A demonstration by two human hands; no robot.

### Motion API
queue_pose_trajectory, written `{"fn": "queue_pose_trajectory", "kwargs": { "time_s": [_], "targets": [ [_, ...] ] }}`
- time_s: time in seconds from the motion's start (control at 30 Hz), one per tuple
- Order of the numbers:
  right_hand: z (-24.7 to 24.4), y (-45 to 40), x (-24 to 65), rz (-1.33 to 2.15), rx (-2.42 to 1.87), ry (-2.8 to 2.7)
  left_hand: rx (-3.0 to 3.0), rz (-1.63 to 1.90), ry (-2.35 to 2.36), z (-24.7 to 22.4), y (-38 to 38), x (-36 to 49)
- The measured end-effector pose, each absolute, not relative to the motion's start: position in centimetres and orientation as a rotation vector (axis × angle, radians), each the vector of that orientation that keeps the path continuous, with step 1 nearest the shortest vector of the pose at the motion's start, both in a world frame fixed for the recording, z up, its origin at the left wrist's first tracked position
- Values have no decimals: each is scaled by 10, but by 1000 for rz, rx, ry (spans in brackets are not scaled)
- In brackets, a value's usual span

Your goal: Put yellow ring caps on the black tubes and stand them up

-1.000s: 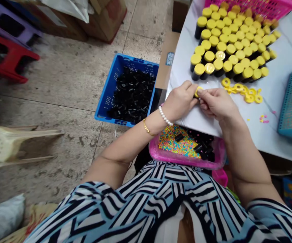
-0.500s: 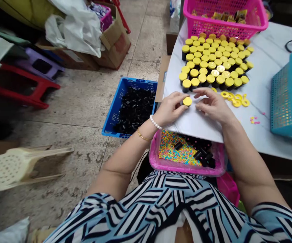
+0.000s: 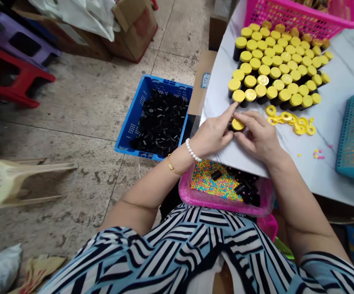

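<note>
Between my hands, on the near corner of the table, is a small black container with a yellow cap (image 3: 237, 124). My right hand (image 3: 259, 136) grips it at the cap with thumb and index finger. My left hand (image 3: 214, 134) is closed about its other side, the thumb low against it and the index finger stretched toward the front row. Just beyond stand rows of black containers with yellow caps (image 3: 276, 61), packed close together. Several yellow rings (image 3: 300, 126) lie loose to the right of my right hand.
A pink tub (image 3: 226, 206) below the table edge holds colourful beads and black containers. A blue crate (image 3: 120, 141) of black pieces stands on the floor at left. A pink basket (image 3: 305, 20) and a teal basket (image 3: 353, 139) stand on the table (image 3: 287, 171).
My right hand has closed in on the capped container and now grips its cap. My left index finger has stretched forward off the cap. The view has shifted.
</note>
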State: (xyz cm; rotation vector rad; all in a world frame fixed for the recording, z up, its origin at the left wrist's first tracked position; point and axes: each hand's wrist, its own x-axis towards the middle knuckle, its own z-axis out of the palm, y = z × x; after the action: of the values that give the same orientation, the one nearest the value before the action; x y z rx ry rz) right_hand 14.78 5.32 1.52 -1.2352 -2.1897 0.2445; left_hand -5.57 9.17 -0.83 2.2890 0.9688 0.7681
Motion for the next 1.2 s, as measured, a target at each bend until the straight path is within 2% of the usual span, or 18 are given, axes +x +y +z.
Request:
{"fn": "queue_pose_trajectory", "kwargs": {
  "time_s": [0.37, 0.57, 0.63, 0.93, 1.2],
  "targets": [
    [5, 47, 123, 24, -1452, -2093, 2248, 788, 997, -8, 86, -53],
    [11, 49, 142, 442, -1327, -2000, 2186, 824, 1036, -6, 89, -48],
    [11, 48, 143, 470, -1307, -1948, 2168, 860, 1034, -6, 91, -48],
    [-5, 42, 131, -65, -1408, -2081, 2135, 920, 1015, -10, 92, -47],
    [3, 29, 151, -6, -1465, -1922, 2238, 1028, 1092, -6, 81, -67]
  ]
}}
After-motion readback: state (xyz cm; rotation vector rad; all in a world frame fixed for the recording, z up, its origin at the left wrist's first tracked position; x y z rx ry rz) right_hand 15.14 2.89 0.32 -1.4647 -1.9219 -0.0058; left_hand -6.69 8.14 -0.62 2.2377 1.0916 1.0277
